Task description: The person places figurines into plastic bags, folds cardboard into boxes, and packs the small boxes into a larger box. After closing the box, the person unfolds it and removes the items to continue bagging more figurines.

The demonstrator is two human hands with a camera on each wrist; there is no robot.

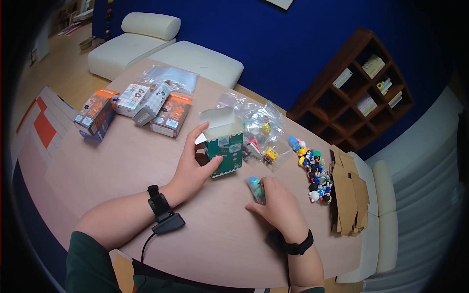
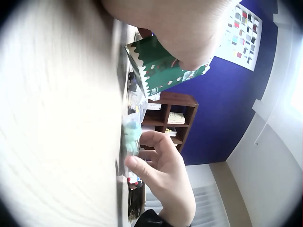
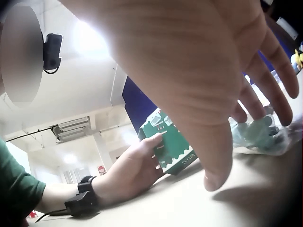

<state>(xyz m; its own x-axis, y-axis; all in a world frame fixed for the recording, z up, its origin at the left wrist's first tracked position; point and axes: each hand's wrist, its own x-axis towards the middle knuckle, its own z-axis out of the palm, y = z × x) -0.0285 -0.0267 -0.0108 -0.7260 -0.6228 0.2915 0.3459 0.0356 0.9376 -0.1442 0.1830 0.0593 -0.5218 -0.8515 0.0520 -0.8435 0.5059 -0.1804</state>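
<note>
Head cam: L hand point(image 1: 192, 168) grips green box point(image 1: 227, 155) w/ thumb on front; R hand point(image 1: 281, 202) is open, loose fingertips right by bagged toy point(image 1: 255, 187) on table point(image 1: 210, 224), can't tell if touching

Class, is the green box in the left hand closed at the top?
No, the left hand holds the green box with its pale flap raised and its top open.

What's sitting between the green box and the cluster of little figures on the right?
Crumpled clear plastic, with small colourful pieces in or under it, lies between the green box and the figures. The head view shows this.
</note>
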